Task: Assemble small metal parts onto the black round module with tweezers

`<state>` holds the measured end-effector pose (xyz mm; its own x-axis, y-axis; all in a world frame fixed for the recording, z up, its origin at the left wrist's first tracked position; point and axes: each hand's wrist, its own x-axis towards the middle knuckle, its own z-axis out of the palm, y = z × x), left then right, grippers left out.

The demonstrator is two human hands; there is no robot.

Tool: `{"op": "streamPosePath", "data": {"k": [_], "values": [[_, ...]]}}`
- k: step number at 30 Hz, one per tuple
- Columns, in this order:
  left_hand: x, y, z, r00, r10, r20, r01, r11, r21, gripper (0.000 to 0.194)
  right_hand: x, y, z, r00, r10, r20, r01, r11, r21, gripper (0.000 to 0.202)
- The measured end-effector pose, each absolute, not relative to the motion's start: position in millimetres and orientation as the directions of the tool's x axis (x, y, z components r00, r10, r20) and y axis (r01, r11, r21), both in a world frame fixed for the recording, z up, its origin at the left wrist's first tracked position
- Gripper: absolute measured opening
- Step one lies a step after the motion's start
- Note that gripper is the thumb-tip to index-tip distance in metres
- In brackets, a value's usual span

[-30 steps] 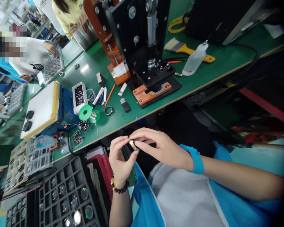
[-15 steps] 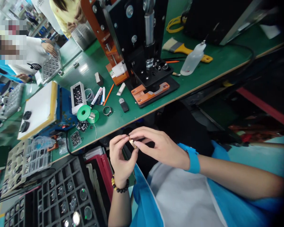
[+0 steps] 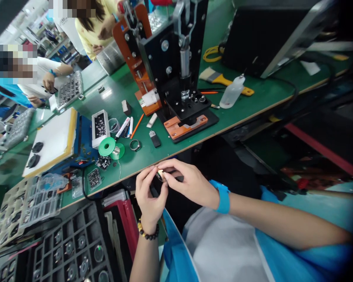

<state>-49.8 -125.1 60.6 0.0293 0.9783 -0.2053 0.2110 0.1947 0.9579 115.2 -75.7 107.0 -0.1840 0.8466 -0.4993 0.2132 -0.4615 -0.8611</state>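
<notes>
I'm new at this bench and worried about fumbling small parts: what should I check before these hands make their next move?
1. Small, shiny gold-coloured piece held between the bare left hand and bare right hand: ok.
2. Whole surface of the piece unmarked: cannot tell; the hands cover much of it.
3. Both hands apart from the tall black metal press with its orange fixture plate: ok.
4. Silvery wire wound fully onto the green plastic spool: not ok; a loose strand trails toward the table's front edge.
5. Translucent white plastic bottle resting on the green-topped table: ok.
</notes>
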Motion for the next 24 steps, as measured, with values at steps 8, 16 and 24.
{"op": "streamPosePath", "data": {"k": [8, 16, 24], "values": [[-48.7, -89.2, 38.4, -0.008, 0.993, -0.119, 0.392, 0.113, 0.913, 0.047, 101.0, -56.1, 78.4, -0.149, 0.747, -0.647, 0.097, -0.640, -0.762, 0.038], [-95.8, -53.0, 6.2, 0.082, 0.888, -0.453, 0.463, 0.369, 0.806, 0.036, 130.9, -62.3, 87.0, -0.220, 0.790, -0.573, 0.394, -0.465, -0.793, 0.028], [-79.6, -60.0, -4.0, 0.053, 0.965, -0.255, 0.661, 0.158, 0.734, 0.044, 196.0, -92.4, 103.5, -0.164, 0.940, -0.298, 0.607, -0.142, -0.782, 0.021]]}}
